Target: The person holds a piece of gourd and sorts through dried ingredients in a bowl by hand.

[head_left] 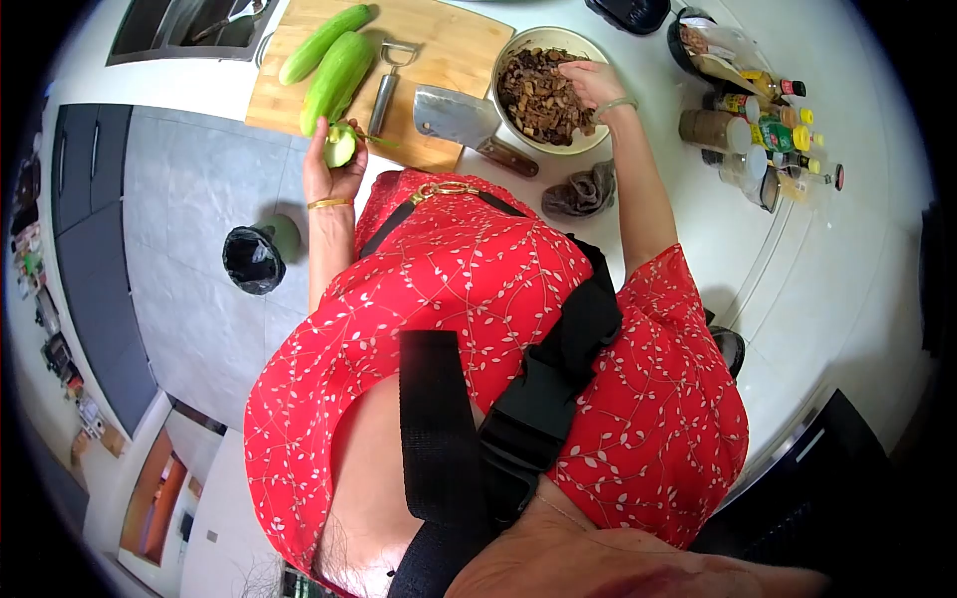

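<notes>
A cut green vegetable (340,146) with its pale inside facing up is held in my left hand (333,177), at the near left edge of the wooden cutting board (449,50). Two long green vegetables, one at the back (321,47) and a larger one (340,82), lie on the board. A peeler (385,98) rests beside them. The cleaver (457,117) lies across the board's right part, its handle by the bowl. My right hand (592,86) is over the cream bowl (598,134) of brown chopped pieces (541,95), fingertips closed at the pieces; what they pinch is hidden.
A crumpled dark bag (581,191) sits below the bowl. Bottles and jars (773,135) stand at the right, near a black container (630,12). The sink (189,30) is at upper left. A lined bin (254,259) stands on the floor at left.
</notes>
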### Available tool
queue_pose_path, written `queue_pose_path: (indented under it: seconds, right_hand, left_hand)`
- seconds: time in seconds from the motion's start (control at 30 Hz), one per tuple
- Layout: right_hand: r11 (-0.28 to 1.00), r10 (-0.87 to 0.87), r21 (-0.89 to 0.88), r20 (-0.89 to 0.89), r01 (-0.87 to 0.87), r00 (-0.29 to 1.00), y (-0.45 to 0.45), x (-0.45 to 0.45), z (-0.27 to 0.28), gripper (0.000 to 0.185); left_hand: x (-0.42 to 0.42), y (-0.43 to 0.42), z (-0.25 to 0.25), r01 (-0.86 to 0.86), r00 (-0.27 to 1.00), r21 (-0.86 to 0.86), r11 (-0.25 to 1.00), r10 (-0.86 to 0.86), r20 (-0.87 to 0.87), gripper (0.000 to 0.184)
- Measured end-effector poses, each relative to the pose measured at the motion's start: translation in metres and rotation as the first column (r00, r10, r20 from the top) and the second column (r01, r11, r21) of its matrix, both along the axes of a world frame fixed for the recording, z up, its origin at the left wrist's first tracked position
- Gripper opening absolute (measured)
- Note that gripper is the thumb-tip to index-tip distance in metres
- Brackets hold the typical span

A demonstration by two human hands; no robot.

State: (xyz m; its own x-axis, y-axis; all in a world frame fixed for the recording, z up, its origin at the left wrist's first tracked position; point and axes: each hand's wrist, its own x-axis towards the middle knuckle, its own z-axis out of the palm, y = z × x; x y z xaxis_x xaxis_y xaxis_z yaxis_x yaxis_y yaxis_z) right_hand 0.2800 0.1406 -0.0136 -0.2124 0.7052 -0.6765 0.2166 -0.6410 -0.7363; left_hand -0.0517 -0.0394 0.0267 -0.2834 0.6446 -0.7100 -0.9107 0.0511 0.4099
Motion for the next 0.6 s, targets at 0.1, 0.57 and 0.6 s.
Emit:
queue_pose_path:
  seconds: [0.1, 0.57, 0.6]
  right_hand:
    - [0.999, -0.029, -0.021, -0.085, 0.028, 0.996, -0.002, 0.002, 0.000, 0.012]
    - [0.990, -0.037, 0.143, 0.159, 0.013, 0.987, -0.020, 0.015, -0.007, 0.023]
    - [0.964, -0.026, 0.264, 0.213, -0.032, 0.977, -0.018, 0.017, -0.016, 0.022]
  left_hand:
    - [0.000, 0.000, 0.001, 0.014, 1.000, 0.001, 1.000, -0.014, -0.010, 0.031]
    - [-0.004, -0.002, -0.006, 0.001, 0.999, 0.018, 1.000, -0.001, 0.033, 0.031]
    - [-0.005, -0.002, -0.007, 0.003, 0.999, 0.021, 1.000, -0.003, 0.034, 0.031]
